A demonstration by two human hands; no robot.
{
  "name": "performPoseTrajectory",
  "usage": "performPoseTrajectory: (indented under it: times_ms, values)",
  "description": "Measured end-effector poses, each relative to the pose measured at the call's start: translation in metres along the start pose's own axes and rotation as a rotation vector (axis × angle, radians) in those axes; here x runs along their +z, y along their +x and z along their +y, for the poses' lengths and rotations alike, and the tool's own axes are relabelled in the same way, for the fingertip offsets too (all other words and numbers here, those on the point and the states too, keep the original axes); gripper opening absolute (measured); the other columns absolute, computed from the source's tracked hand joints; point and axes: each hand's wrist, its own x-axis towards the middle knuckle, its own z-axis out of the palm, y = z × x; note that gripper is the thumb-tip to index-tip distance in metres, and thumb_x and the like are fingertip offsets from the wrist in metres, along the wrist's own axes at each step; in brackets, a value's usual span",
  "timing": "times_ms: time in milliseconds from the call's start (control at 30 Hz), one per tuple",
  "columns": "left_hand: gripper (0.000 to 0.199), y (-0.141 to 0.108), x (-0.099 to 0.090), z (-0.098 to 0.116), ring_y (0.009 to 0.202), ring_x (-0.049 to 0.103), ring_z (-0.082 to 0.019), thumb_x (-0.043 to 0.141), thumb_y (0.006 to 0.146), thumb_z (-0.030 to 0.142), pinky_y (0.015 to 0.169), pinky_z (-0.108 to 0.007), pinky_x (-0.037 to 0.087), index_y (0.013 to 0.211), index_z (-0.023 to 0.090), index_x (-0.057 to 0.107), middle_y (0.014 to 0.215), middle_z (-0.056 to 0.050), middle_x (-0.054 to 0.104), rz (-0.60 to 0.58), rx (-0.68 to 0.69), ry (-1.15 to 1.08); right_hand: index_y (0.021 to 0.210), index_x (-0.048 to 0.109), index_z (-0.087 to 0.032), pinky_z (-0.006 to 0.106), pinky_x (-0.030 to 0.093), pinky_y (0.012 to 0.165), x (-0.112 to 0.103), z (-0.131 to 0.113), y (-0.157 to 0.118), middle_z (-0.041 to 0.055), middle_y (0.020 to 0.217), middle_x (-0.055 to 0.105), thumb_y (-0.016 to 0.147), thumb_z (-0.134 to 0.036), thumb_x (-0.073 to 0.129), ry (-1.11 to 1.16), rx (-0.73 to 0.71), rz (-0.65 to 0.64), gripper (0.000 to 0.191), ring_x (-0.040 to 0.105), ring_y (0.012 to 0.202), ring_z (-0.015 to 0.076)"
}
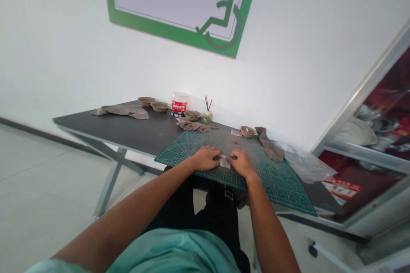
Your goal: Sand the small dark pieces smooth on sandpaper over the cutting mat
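A small whitish piece [224, 162] lies on the green cutting mat [272, 179] near its front edge, between my two hands. My left hand [206, 158] rests on the mat at the piece's left side, its fingers bent together and the thumb at the piece's edge. On the right side, my right hand [240, 162] has its thumb and fingers pinched at the piece's upper right edge. Just beyond my hands, a small dark lump [235, 142] sits on the mat. A flat pale packet [236, 132] lies farther back, beside a small bowl [248, 132].
Along the wall stand more bowls [160, 106], a white tub with a red label [179, 104] and a reed diffuser [207, 116]. Brown cloths [128, 111] lie at left, centre and right. Clear plastic [307, 164] covers the table's right end, beside a glass-fronted cabinet [368, 153].
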Motion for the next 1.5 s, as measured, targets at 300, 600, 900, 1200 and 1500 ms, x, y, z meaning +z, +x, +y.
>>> performPoseTrajectory:
  times_ms: [300, 600, 900, 1200, 1500]
  values:
    - [0.035, -0.001, -0.001, 0.002, 0.117, 0.059, -0.026, 0.061, 0.096, 0.037, 0.099, -0.05, 0.05, 0.124, 0.018, 0.06, 0.131, -0.01, 0.058, -0.004, -0.005, -0.002, 0.116, 0.063, -0.016, 0.044, 0.055, 0.091, 0.002, -0.002, 0.002, 0.0088, 0.119, 0.064, 0.099, -0.035, 0.06, -0.011, -0.001, 0.003, 0.026, 0.064, 0.104, 0.0222]
    - [0.034, -0.002, -0.003, 0.004, 0.115, 0.059, -0.026, 0.061, 0.096, 0.037, 0.098, -0.05, 0.051, 0.123, 0.017, 0.06, 0.129, -0.01, 0.06, 0.003, 0.001, 0.012, 0.108, 0.066, -0.014, 0.041, 0.056, 0.088, -0.006, -0.006, -0.005, 0.0067, 0.109, 0.068, 0.098, -0.036, 0.061, 0.034, -0.13, -0.078, 0.024, 0.066, 0.096, 0.0198]
    - [0.033, -0.005, -0.014, 0.011, 0.115, 0.059, -0.026, 0.061, 0.096, 0.038, 0.099, -0.05, 0.049, 0.122, 0.017, 0.061, 0.128, -0.01, 0.06, -0.02, 0.041, 0.022, 0.092, 0.068, -0.016, 0.039, 0.05, 0.09, -0.003, -0.012, 0.005, 0.0044, 0.095, 0.07, 0.097, -0.036, 0.061, 0.068, -0.098, -0.014, 0.021, 0.065, 0.091, 0.019]
    - [0.034, -0.001, -0.021, 0.001, 0.127, 0.051, -0.028, 0.055, 0.095, 0.043, 0.112, -0.046, 0.032, 0.124, 0.025, 0.06, 0.135, -0.006, 0.058, -0.124, 0.154, -0.135, 0.088, 0.07, -0.022, 0.035, 0.041, 0.093, -0.012, -0.011, 0.004, 0.0042, 0.094, 0.068, 0.092, -0.027, 0.065, 0.188, -0.062, -0.08, 0.008, 0.06, 0.096, 0.0216]
    - [0.033, 0.028, -0.031, -0.025, 0.127, 0.052, -0.027, 0.055, 0.094, 0.043, 0.115, -0.046, 0.029, 0.124, 0.033, 0.063, 0.127, -0.004, 0.066, -0.124, 0.262, -0.08, 0.092, 0.069, -0.025, 0.032, 0.049, 0.088, -0.034, 0.015, 0.016, 0.0024, 0.097, 0.069, 0.092, -0.023, 0.063, 0.265, -0.006, 0.02, 0.006, 0.065, 0.093, 0.0186]
